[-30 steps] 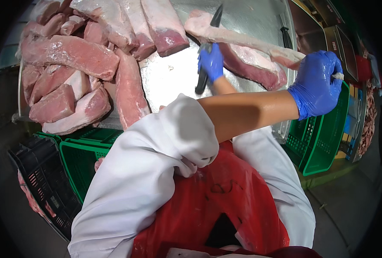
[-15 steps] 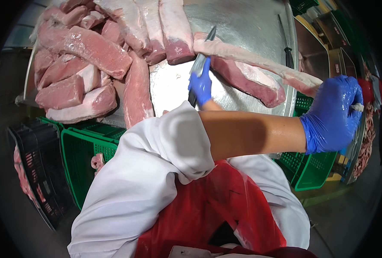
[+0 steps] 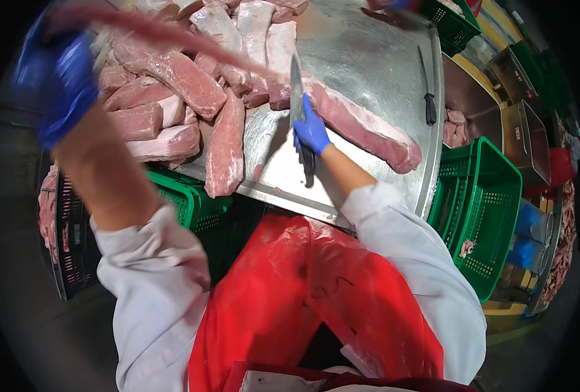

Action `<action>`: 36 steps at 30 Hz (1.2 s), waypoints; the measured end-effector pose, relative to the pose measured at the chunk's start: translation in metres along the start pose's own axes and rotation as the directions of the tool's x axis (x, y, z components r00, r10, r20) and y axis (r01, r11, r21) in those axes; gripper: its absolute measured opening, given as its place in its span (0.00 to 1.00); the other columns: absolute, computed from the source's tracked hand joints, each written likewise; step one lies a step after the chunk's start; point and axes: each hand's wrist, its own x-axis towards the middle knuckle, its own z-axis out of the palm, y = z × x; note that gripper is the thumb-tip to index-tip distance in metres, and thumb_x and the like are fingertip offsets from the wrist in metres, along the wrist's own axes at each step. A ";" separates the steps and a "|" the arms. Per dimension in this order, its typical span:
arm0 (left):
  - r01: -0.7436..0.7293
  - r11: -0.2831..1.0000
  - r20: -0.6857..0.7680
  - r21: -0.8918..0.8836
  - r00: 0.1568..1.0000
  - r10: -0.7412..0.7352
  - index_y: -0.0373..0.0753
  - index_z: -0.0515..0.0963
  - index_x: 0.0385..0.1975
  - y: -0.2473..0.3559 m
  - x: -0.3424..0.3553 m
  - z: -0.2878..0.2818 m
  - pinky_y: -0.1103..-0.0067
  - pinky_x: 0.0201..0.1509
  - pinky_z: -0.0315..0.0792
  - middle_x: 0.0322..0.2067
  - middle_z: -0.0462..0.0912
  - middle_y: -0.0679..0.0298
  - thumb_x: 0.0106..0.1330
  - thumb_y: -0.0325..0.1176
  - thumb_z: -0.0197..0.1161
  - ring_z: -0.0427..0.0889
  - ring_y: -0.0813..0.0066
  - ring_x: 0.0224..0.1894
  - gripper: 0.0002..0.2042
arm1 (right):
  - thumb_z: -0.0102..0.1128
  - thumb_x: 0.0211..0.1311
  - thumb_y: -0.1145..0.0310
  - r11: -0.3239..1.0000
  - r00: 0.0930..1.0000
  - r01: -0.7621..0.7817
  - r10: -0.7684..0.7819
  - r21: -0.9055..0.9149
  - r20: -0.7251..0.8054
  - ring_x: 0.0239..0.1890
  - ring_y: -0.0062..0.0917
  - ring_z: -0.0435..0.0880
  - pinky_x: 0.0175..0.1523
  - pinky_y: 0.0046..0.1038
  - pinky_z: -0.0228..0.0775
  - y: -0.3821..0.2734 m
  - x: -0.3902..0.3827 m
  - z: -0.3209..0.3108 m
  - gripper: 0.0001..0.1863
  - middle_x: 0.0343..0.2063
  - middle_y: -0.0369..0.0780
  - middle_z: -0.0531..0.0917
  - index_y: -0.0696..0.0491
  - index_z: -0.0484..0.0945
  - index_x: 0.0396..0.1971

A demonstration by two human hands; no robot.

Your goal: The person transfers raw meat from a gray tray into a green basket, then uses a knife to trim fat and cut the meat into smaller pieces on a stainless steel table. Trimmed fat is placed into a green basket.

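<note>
My left hand (image 3: 71, 88), gloved in blue and smeared by motion, is raised at the far left. From it a long thin meat strip (image 3: 172, 40) stretches taut across the pile toward the middle of the table. My right hand (image 3: 313, 132), also in a blue glove, is closed round the black handle of a knife (image 3: 296, 88), its blade pointing away from me. The blade stands at the near end of the strip, beside a pork loin (image 3: 368, 130) with a pale fatty side. Whether the strip still joins the loin I cannot tell.
Several meat pieces (image 3: 182, 81) are heaped on the left of the metal table (image 3: 342, 46). A black-handled rod (image 3: 429, 108) lies near its right edge. A green crate (image 3: 499, 215) stands at the right, another green crate (image 3: 179, 199) under the left edge. A blurred blue glove shows at the far side.
My left hand has swung from the far right to the far left, carrying the strip's end across. The knife stays in my right hand. The view has shifted.
</note>
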 end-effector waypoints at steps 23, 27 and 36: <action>0.435 0.877 -0.326 -0.203 0.815 -0.479 0.31 0.80 0.43 -0.022 -0.076 -0.255 0.74 0.52 0.78 0.41 0.85 0.56 0.68 0.25 0.60 0.84 0.68 0.44 0.08 | 0.54 0.63 0.68 0.719 0.788 0.579 -0.371 -0.385 0.492 0.41 0.49 0.83 0.51 0.41 0.73 0.091 -0.012 -0.049 0.40 0.46 0.55 0.82 0.31 0.53 0.75; 0.428 0.891 -0.400 -0.150 0.798 -0.451 0.32 0.80 0.42 -0.062 -0.114 -0.296 0.75 0.50 0.79 0.40 0.86 0.57 0.67 0.26 0.61 0.84 0.68 0.42 0.07 | 0.55 0.64 0.69 0.758 0.767 0.430 -0.021 -0.490 0.641 0.39 0.46 0.83 0.49 0.40 0.74 0.056 -0.041 -0.072 0.40 0.38 0.52 0.83 0.35 0.53 0.75; 0.412 0.870 -0.173 -0.270 0.868 -0.465 0.28 0.79 0.46 -0.017 -0.079 -0.224 0.73 0.54 0.78 0.44 0.85 0.52 0.71 0.26 0.57 0.84 0.64 0.47 0.10 | 0.50 0.64 0.70 0.678 0.767 0.517 -0.095 -0.523 0.635 0.41 0.44 0.84 0.51 0.39 0.75 0.036 -0.004 -0.006 0.39 0.47 0.51 0.83 0.34 0.52 0.75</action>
